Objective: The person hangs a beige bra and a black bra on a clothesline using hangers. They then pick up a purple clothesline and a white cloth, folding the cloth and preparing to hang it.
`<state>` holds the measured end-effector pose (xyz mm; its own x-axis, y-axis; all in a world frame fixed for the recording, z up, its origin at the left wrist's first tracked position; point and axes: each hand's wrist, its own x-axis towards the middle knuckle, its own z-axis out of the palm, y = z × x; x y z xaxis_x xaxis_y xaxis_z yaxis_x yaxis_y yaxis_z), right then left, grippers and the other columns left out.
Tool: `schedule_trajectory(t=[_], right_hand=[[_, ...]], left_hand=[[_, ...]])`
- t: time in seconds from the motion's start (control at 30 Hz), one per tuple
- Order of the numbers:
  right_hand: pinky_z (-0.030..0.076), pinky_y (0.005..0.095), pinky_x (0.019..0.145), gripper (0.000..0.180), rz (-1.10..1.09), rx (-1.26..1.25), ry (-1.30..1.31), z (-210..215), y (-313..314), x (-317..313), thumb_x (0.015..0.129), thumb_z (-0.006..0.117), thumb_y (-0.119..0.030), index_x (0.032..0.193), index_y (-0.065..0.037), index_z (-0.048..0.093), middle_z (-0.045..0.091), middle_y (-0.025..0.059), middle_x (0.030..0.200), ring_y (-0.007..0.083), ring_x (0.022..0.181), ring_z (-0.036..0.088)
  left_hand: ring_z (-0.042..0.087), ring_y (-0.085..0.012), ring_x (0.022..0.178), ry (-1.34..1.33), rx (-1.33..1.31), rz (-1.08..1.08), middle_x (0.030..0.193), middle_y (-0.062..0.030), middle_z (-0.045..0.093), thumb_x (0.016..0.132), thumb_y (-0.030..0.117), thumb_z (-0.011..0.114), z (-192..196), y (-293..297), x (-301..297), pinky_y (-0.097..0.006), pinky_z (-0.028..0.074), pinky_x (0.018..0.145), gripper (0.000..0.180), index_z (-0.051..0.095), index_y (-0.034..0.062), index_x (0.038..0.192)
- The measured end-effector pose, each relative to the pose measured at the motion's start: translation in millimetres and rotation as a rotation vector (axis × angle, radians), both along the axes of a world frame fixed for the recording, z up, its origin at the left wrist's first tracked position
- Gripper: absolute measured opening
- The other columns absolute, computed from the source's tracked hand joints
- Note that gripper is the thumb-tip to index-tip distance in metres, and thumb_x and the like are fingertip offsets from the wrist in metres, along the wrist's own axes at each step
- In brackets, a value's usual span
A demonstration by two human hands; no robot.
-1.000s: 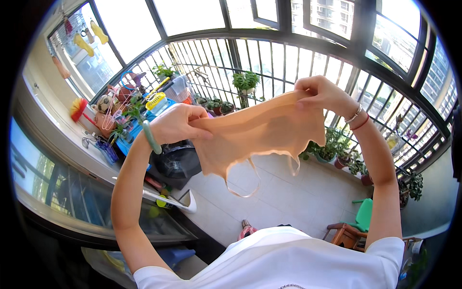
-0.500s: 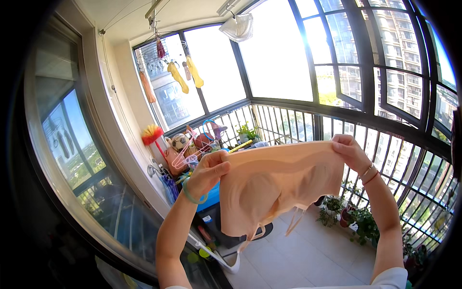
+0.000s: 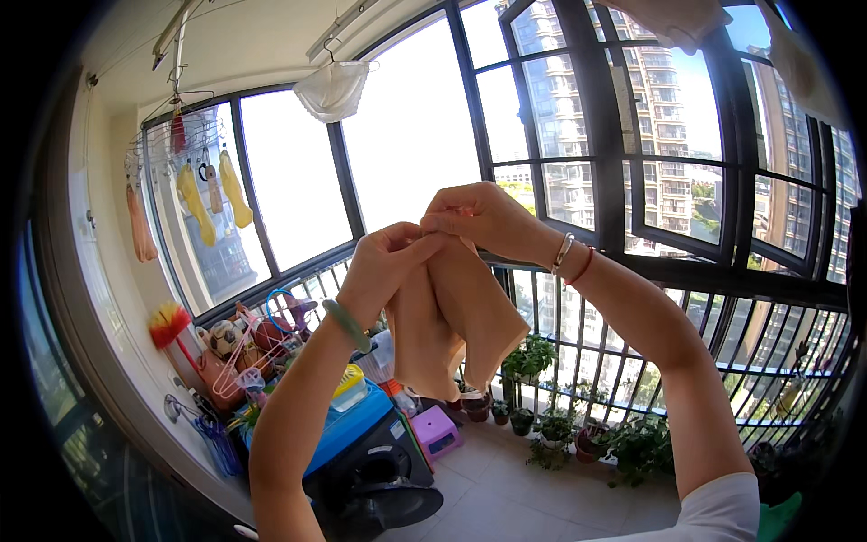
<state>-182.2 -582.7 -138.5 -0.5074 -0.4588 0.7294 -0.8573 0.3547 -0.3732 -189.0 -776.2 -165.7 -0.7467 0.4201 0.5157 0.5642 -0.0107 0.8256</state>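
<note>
left hand and right hand are pinching a folded beige garment; potted plants are lining one edge of the floor.

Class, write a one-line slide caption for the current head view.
Left hand and right hand pinch a drooping beige garment, potted plants lining the balcony railing beyond.

We cannot see the gathered top of the smooth beige fabric garment, hidden by the bare left hand and bare right hand. For us, the upper rim crops 2 pale hanging cloths.
</note>
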Motion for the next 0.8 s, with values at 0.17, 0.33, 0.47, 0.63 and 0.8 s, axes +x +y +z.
schedule_trajectory(t=[0.17, 0.33, 0.47, 0.63, 0.8], right_hand=[[0.05, 0.0233, 0.076, 0.024, -0.111, 0.071, 0.162, 70, 38, -75, 0.094, 0.059, -0.028, 0.093, -0.005, 0.069, 0.069, 0.0018, 0.084, 0.0076, 0.081, 0.063], [0.048, 0.0232, 0.075, 0.027, -0.26, 0.084, 0.328, 127, 59, -118, 0.093, 0.061, -0.031, 0.094, -0.006, 0.071, 0.068, 0.0021, 0.082, 0.0087, 0.078, 0.061], [0.051, 0.0254, 0.07, 0.029, -0.328, 0.019, 0.472, 166, 65, -162, 0.09, 0.062, -0.029, 0.093, -0.002, 0.072, 0.07, 0.0066, 0.08, 0.0129, 0.07, 0.064], [0.055, 0.0219, 0.063, 0.026, -0.427, -0.13, 0.589, 230, 71, -198, 0.095, 0.057, -0.024, 0.104, -0.003, 0.069, 0.071, 0.0068, 0.094, 0.013, 0.072, 0.069], [0.051, 0.0331, 0.074, 0.03, -0.827, 0.021, 1.376, 333, 83, -240, 0.088, 0.063, -0.024, 0.105, 0.001, 0.063, 0.065, 0.0101, 0.09, 0.0231, 0.082, 0.065]], left_hand=[[0.065, -0.0102, 0.079, 0.004, -0.102, -0.133, 0.094, -0.0059, 0.064, 0.093, 0.042, 0.059, 62, 29, -62, -0.024, 0.056, 0.069, 0.045, 0.057, 0.0016, 0.114], [0.063, -0.0135, 0.089, 0.044, 0.126, -0.357, 0.102, -0.0089, 0.063, 0.091, 0.04, 0.062, 109, 43, -139, -0.026, 0.054, 0.077, 0.046, 0.057, 0.0017, 0.116], [0.062, -0.0149, 0.087, 0.046, 0.263, -0.531, 0.099, -0.0083, 0.063, 0.092, 0.036, 0.061, 144, 69, -207, -0.028, 0.053, 0.078, 0.038, 0.058, 0.003, 0.112], [0.062, -0.0159, 0.085, 0.12, 0.343, -0.661, 0.097, -0.0083, 0.064, 0.089, 0.031, 0.067, 198, 110, -280, -0.03, 0.053, 0.078, 0.032, 0.06, 0.0041, 0.106], [0.063, -0.0186, 0.086, 0.152, 0.457, -0.712, 0.1, -0.0091, 0.065, 0.085, 0.03, 0.072, 234, 131, -325, -0.032, 0.054, 0.078, 0.039, 0.062, 0.0037, 0.112]])
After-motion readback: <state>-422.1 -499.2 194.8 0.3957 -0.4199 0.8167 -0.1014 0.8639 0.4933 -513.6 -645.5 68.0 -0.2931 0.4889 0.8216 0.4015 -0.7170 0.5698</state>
